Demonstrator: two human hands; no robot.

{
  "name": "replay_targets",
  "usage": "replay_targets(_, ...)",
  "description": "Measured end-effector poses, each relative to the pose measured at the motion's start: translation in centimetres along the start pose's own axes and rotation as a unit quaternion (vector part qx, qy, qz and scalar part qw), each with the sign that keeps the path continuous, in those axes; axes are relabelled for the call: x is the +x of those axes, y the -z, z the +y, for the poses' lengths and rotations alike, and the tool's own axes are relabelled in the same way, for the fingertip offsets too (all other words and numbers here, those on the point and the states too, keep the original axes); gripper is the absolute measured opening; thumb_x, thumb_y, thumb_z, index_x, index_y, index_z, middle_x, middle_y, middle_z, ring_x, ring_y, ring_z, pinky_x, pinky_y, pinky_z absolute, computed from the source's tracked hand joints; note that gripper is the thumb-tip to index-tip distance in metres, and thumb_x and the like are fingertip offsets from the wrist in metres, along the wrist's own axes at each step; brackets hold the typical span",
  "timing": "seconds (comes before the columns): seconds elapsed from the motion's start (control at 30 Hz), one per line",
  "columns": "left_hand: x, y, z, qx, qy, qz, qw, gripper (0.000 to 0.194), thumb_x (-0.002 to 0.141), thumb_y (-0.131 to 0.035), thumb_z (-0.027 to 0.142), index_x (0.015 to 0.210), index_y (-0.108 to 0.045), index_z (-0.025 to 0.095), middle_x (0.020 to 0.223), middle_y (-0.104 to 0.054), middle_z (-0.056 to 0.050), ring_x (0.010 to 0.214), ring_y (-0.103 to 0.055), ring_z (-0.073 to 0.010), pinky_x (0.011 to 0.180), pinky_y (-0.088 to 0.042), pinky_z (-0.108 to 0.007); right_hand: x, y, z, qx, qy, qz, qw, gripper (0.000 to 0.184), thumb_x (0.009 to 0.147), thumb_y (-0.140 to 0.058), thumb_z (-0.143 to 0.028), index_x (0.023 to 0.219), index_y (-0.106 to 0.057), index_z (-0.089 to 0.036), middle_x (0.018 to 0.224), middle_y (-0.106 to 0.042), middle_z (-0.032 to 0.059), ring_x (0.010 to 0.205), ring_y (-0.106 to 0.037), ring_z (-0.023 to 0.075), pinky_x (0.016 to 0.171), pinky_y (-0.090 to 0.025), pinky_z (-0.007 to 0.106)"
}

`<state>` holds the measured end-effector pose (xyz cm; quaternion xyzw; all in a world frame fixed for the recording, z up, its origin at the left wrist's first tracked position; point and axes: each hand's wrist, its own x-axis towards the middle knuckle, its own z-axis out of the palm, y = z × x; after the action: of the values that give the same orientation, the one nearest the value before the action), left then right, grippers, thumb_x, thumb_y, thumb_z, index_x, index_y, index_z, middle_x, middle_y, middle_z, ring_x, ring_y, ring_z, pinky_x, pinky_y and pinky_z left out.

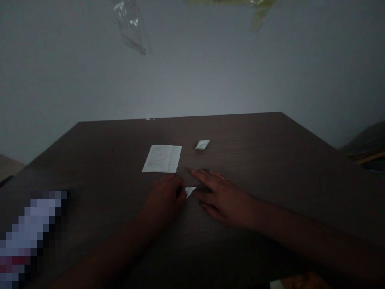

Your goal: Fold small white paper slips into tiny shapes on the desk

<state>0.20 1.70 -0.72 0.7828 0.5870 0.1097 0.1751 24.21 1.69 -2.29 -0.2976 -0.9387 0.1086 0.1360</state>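
A small piece of white folded paper with a pointed corner lies low over the table between my hands. My left hand is closed with its fingers on the left end of this paper, which they hide. On the other side, my right hand is open, its fingers spread and stretched towards the paper; its index or middle fingertip is close to the paper's point, and contact is hard to tell in the dim light. Beyond my left hand lie printed paper sheets, partly overlapping. A small folded paper diamond sits farther back.
The dark brown wooden table reaches back to a pale wall. A pixelated, blurred-out flat object lies at the left. A clear plastic piece hangs on the wall. Dark items stand beyond the right edge.
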Motion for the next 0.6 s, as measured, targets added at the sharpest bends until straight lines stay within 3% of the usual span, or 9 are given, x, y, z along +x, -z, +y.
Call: replay_targets(0.6,-0.4,0.1,1.2,0.057,0.0,-0.026,0.998,0.018,0.101,-0.056,0.006,0.093,-0.065,0.019,0.103,-0.07,-0.009,0.098,-0.068,-0.0287,0.09,-0.051,-0.042,0.4,-0.7,-0.1,-0.026,-0.059,-0.01,0.998,0.04,0.106,-0.073,-0.028,0.144,-0.076,-0.017,0.181,-0.039,0.0209,0.158,-0.052,0.0464,0.132,-0.042,0.069)
